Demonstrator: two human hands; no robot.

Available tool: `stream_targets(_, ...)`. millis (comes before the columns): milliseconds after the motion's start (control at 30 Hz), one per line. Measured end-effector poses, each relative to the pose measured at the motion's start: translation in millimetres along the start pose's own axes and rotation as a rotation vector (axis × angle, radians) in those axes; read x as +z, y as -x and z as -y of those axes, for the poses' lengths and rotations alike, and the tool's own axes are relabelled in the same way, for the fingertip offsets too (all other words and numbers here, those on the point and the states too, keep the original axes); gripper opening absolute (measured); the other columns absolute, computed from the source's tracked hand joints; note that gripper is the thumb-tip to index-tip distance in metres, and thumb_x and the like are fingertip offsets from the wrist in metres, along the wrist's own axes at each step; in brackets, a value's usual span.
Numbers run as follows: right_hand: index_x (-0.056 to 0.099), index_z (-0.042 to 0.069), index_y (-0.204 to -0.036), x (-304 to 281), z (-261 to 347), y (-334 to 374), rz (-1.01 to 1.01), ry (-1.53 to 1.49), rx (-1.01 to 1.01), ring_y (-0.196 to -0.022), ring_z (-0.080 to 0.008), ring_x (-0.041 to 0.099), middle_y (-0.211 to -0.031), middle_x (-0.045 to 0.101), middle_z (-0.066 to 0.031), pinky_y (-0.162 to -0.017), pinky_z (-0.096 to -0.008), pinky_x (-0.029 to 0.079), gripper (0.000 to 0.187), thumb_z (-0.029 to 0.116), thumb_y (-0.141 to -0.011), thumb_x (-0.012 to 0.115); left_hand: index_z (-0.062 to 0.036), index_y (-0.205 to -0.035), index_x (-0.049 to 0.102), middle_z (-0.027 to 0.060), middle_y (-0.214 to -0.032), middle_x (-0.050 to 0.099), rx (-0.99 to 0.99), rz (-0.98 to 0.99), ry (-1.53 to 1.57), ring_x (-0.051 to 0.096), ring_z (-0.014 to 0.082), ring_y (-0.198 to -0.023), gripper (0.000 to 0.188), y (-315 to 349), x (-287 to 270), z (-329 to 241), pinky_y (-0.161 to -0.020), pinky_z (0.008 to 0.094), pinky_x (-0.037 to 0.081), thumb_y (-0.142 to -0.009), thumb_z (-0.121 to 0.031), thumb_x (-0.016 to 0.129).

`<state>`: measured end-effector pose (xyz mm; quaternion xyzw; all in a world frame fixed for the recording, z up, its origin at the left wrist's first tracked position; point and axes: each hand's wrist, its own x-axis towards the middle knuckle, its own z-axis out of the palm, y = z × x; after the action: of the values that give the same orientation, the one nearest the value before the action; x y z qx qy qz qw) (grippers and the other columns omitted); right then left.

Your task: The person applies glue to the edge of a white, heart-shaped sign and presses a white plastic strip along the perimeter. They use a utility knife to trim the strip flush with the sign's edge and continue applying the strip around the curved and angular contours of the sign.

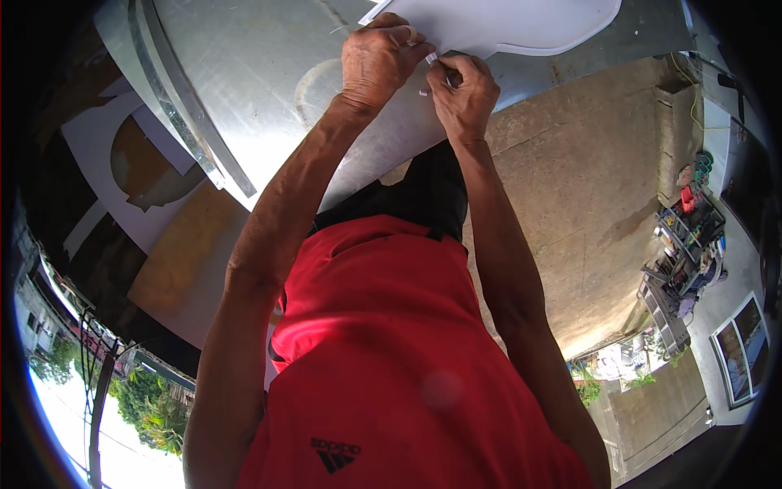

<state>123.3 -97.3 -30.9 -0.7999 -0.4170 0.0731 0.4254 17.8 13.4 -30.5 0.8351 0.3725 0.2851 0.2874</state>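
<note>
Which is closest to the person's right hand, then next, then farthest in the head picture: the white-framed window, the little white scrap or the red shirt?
From the right hand:
1. Little white scrap: just to its left, on the metal tabletop.
2. Red shirt: below it, on the person.
3. White-framed window: far right, on the wall.

Smooth white panel (529, 23), scuffed metal tabletop (261, 69)
</note>
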Motion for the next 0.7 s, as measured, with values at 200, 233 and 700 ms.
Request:
stream_targets(200,0.074,0.004,-0.083,-9.8,1.0,-3.6,0.093,-0.086,0.067,-0.067,-0.0245,0.062,-0.073,0.068,-0.0068,-0.064,-0.0381,0.052,0.007,0.009,-0.079,0.077,-0.0146,-0.086,0.082,0.0005,-0.088,0.074,0.045,-0.012,0.045,0.072,0.0220,-0.073,0.018,-1.3,-1.7,3.3,-0.068,0.0346,0.059,-0.075,-0.028,0.086)
stream_targets(233,0.074,0.004,-0.083,-10.8,-0.3,-4.0,0.104,-0.092,0.053,-0.067,-0.0239,0.063,-0.073,0.068,-0.0069,-0.064,-0.0376,0.052,0.007,0.008,-0.078,0.077,-0.0145,-0.086,0.082,0.0006,-0.088,0.074,0.051,-0.012,0.045,0.072,0.0219,-0.073,0.018,-1.1,-1.3,4.1,-0.068,0.0345,0.059,-0.075,-0.028,0.086)
stream_targets(700,0.074,0.001,-0.084,-10.9,-1.1,-2.1,0.121,-0.135,0.057,-0.068,-0.0215,0.071,-0.081,0.072,-0.0092,-0.067,-0.0323,0.060,0.008,0.000,-0.076,0.077,-0.0143,-0.095,0.083,0.0005,-0.097,0.075,0.110,0.031,0.011,0.073,0.0231,-0.078,0.016,1.5,-4.1,13.7,-0.071,0.0340,0.059,-0.081,-0.021,0.083)
